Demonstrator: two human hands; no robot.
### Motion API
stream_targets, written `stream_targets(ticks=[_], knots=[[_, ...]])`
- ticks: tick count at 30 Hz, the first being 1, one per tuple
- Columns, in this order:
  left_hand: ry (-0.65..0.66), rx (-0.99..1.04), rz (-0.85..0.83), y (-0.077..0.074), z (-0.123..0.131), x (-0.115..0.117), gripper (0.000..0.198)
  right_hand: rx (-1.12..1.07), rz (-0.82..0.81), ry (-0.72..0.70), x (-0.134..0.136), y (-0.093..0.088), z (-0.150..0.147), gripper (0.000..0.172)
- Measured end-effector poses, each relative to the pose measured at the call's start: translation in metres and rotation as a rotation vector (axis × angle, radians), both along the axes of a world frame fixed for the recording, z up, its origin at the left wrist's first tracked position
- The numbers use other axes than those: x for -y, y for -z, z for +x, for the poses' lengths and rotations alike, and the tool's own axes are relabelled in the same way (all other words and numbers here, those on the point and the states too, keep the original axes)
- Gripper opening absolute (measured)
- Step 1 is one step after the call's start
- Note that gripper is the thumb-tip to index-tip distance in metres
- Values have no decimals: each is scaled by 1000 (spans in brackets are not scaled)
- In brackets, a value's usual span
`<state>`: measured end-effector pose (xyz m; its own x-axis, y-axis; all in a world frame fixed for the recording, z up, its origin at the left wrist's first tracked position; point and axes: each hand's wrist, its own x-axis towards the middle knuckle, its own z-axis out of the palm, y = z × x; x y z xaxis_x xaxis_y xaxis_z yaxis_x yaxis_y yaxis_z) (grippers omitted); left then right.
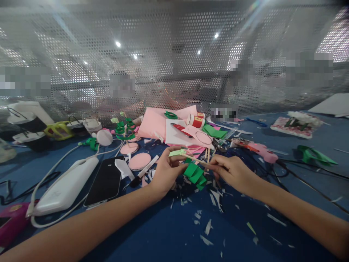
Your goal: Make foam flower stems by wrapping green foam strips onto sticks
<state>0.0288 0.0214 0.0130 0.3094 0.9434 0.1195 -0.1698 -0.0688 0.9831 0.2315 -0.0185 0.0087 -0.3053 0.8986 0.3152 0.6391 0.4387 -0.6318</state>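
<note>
A thin wooden stick (pixel 194 158) spans the space between my two hands, tilted slightly down to the right. Pale green paper (pixel 177 153) is wrapped at its left end, where my left hand (pixel 167 173) pinches it with fingers and thumb. My right hand (pixel 231 171) has its fingers closed on the stick's right end. Folded dark green paper (pixel 195 175) hangs below the stick between the hands, close to my left thumb. Behind my hands lie pink sheets (pixel 152 123) and a white sheet with red-handled scissors (pixel 182 129) on it.
Pink discs (pixel 139 161), a marker (pixel 144 171), a black phone (pixel 105 182) and a white power bank (pixel 67 185) lie left. A pink glue gun (pixel 259 150) with a cable rests right. Paper scraps litter the blue table (pixel 163 233). A perforated metal screen (pixel 169 65) stands behind.
</note>
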Motion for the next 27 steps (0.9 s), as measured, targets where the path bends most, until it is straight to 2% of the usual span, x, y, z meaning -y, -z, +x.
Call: stream_targets(ticks=[12, 27], knots=[[99, 86, -37, 2, -2, -4, 50, -12, 9, -1, 0, 1, 2, 28], [136, 109, -60, 4, -3, -6, 53, -7, 23, 1, 2, -2, 2, 28]])
